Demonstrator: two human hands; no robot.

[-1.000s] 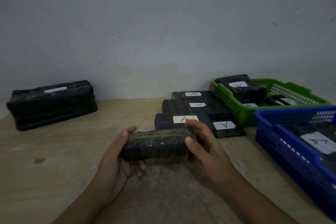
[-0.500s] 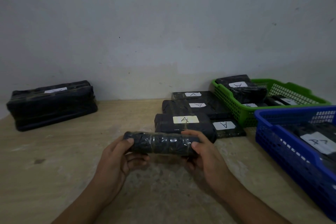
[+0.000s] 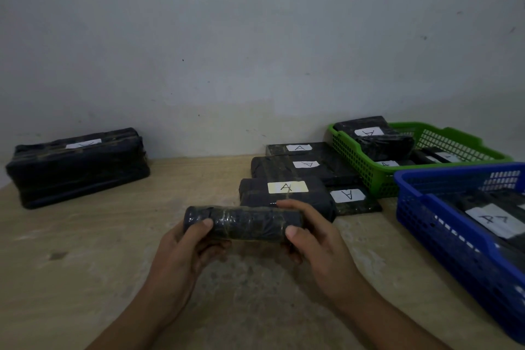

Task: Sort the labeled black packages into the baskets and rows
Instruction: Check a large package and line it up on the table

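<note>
While the left hand [image 3: 184, 253] and right hand [image 3: 315, 241] grasp its ends, the black package [image 3: 247, 223] now shows a narrower side than before; still no label, so sorting waits.

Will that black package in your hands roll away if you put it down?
The black package looks rounded here, so it might roll on the table. Its shiny taped wrap is probably slippery. Gripped near its ends by the left hand and right hand, it shows no sag, so likely stiff.
</note>
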